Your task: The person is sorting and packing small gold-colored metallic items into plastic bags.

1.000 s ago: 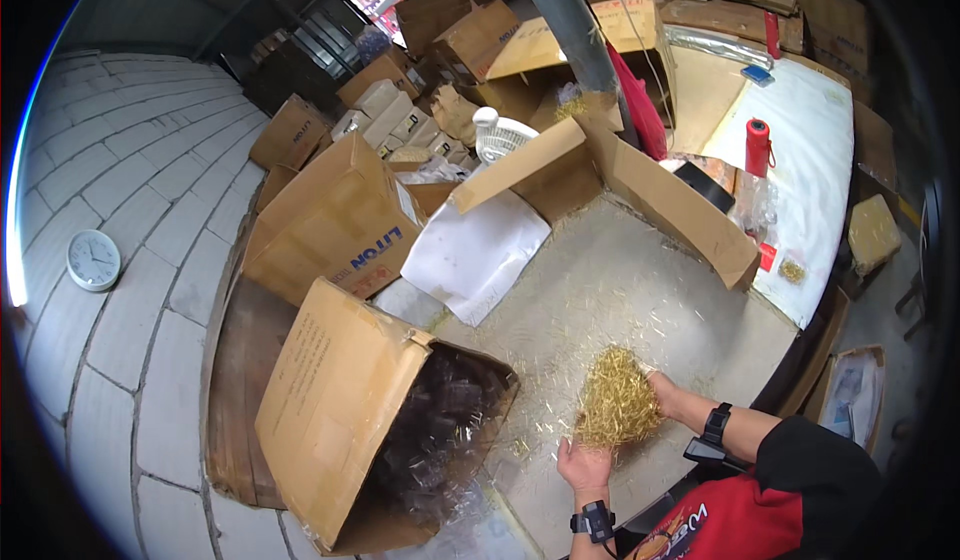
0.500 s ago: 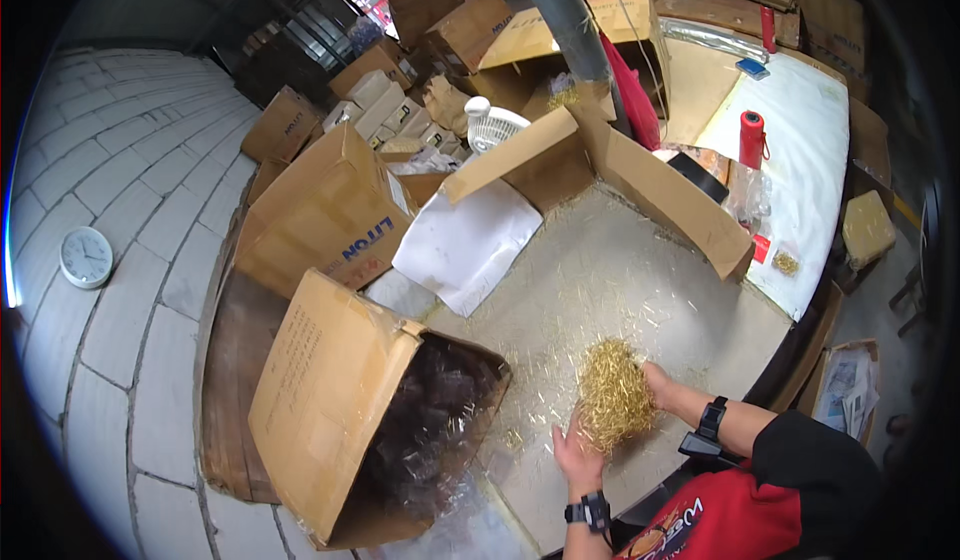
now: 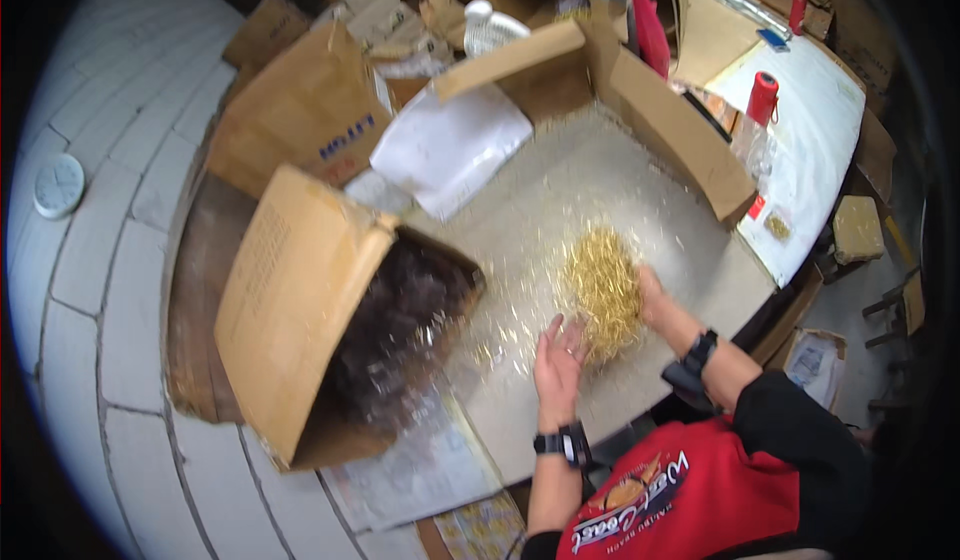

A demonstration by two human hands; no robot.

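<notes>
The person presses a heap of golden straw (image 3: 602, 285) between two hands. The left hand (image 3: 557, 360) is now flat and open against the near side of the heap; the right hand (image 3: 652, 295) cups the far side, fingers spread, not clenched. Compared with a second ago, the heap looks more gathered and the hands are closer around it. Left of the straw lies a big cardboard box (image 3: 300, 300) on its side, with clear crinkled plastic inside. Behind the straw stands an open box (image 3: 660, 120), its content hidden.
</notes>
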